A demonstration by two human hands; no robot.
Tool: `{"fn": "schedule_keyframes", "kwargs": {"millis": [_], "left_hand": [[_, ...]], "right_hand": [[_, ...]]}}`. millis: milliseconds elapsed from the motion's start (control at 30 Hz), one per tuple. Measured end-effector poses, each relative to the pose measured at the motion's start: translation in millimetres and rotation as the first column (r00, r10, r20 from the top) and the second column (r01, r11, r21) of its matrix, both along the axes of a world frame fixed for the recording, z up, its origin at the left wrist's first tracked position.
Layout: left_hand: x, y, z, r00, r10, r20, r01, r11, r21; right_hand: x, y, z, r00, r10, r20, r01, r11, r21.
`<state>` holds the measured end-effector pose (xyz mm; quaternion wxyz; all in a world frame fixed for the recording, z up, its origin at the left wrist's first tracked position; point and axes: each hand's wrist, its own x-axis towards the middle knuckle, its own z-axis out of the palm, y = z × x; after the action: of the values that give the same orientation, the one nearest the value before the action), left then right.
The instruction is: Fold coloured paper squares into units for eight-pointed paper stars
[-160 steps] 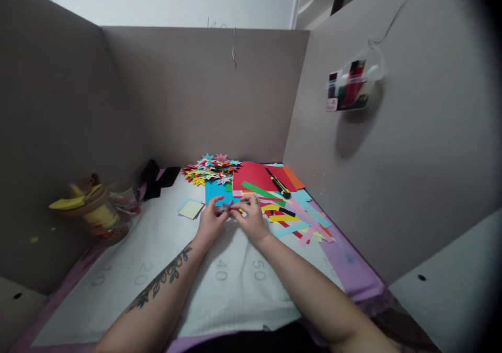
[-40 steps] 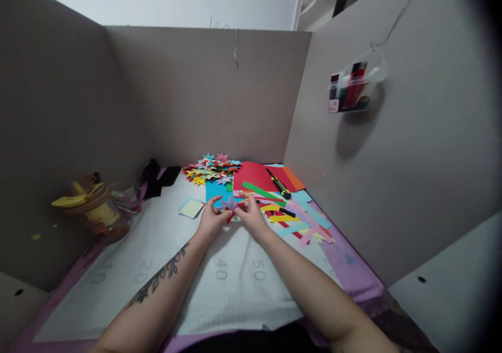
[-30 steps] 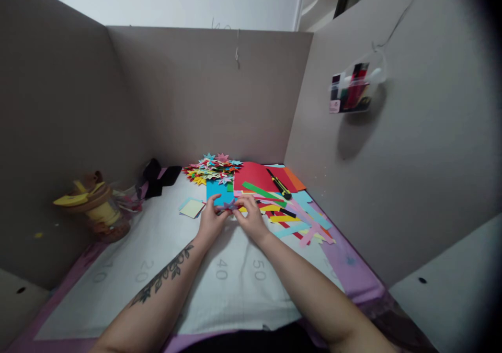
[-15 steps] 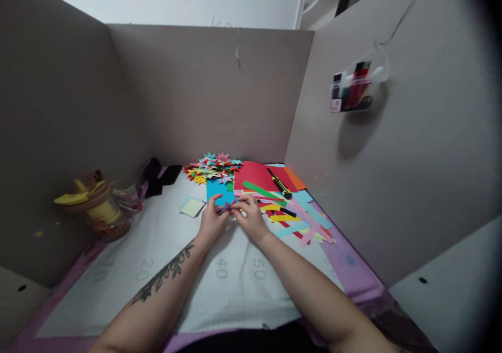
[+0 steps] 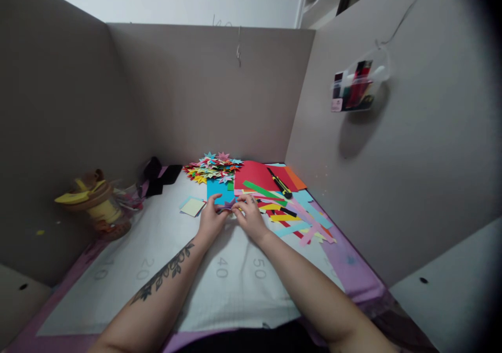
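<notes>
Between my fingertips is a small purple folded paper star (image 5: 228, 205), partly covered by the fingers. My left hand (image 5: 212, 218) pinches its left side with thumb and fingers. From the other side my right hand (image 5: 250, 218) grips its right edge, fingers bent. Just beyond them lies a blue paper sheet (image 5: 217, 188). Behind that sheet rises a pile of many-coloured paper stars (image 5: 212, 167). To the left of my left hand rests a small stack of square paper pieces (image 5: 192, 207), pale yellow on top.
Cut paper strips (image 5: 290, 218) lie scattered on the right. A yellow-black utility knife (image 5: 280, 183) rests on red paper sheets (image 5: 253, 175). At the left stands a brown-and-yellow pot (image 5: 104, 209). A clear plastic container (image 5: 358, 89) hangs on the right wall. A numbered white sheet (image 5: 188, 295) covers the table.
</notes>
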<state>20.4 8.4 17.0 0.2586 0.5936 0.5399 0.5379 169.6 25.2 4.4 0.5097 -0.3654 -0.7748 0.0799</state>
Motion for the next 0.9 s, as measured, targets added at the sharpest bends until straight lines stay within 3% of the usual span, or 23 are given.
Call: {"fn": "schedule_keyframes", "kwargs": {"millis": [467, 900], "left_hand": [[-4.2, 2.0, -6.6, 0.988, 0.013, -0.151, -0.005, 0.999, 0.053], [1.6, 5.4, -5.8, 0.993, -0.006, 0.118, 0.014, 0.997, -0.072]], "right_hand": [[-3.6, -0.9, 3.0, 0.999, -0.037, -0.029, 0.035, 0.997, -0.068], [-1.8, -4.6, 3.7, 0.997, -0.071, 0.044, 0.067, 0.993, 0.095]]}}
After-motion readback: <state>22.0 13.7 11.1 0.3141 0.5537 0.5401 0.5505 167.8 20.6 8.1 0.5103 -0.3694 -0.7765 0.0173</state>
